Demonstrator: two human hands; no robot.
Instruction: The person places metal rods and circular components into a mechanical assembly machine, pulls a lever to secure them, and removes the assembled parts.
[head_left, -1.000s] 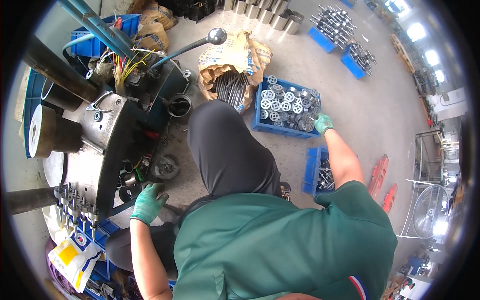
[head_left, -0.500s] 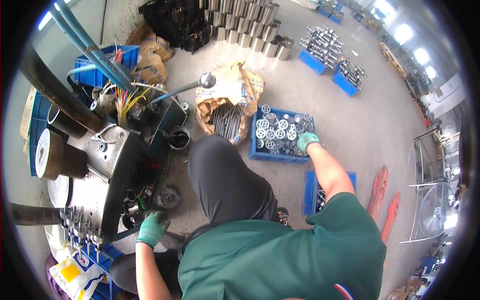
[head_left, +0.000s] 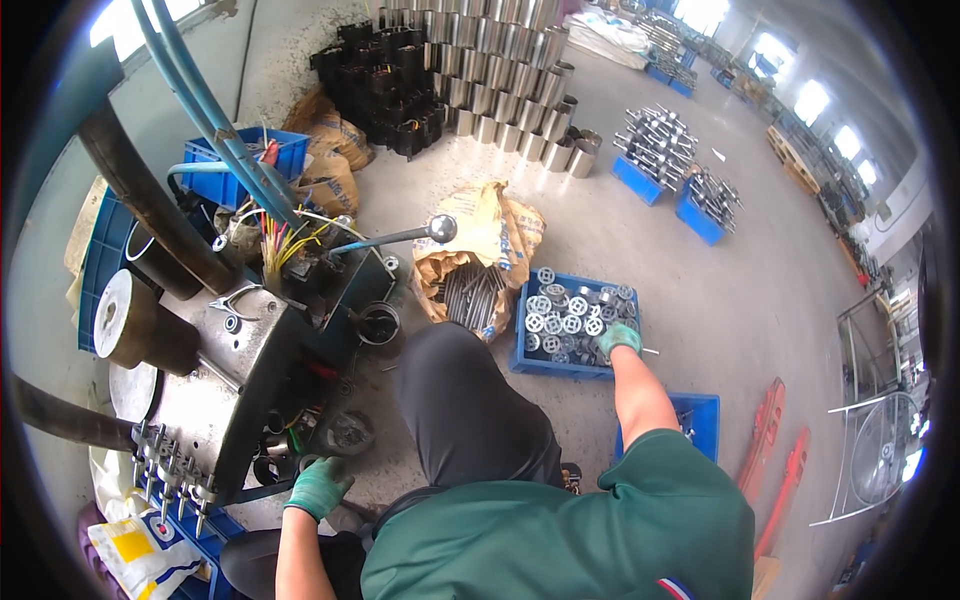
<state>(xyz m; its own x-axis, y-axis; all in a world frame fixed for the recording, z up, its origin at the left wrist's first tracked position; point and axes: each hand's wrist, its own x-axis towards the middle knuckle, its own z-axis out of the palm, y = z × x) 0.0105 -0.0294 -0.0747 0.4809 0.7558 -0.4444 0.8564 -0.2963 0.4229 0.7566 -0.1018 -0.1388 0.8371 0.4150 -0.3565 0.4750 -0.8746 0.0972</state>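
My right hand (head_left: 621, 341), in a green glove, is closed at the near right corner of a blue crate (head_left: 560, 368). The crate holds many round grey metal parts with spoke-like openings (head_left: 572, 323). From the right side of this hand pokes the end of a thin metal rod (head_left: 650, 351); the rest is hidden. My left hand (head_left: 319, 487), also gloved in green, is low beside the near edge of a steel-topped machine (head_left: 245, 340). Its fingers are partly curled, and whether they hold anything is hidden. Near it sits a round dish of small parts (head_left: 347, 434).
A torn paper sack (head_left: 490, 215) of metal rods (head_left: 472, 298) stands left of the crate. A long ball-ended lever (head_left: 441, 229) juts from the machine. Another blue bin (head_left: 705, 420) lies under my right arm. Metal cylinders (head_left: 505, 105) are stacked behind, and red bars (head_left: 765, 440) lie right.
The whole view has shifted, so the scene sits lower. A rod end now shows beside my right hand, which remains at the crate. My left hand stays near the machine.
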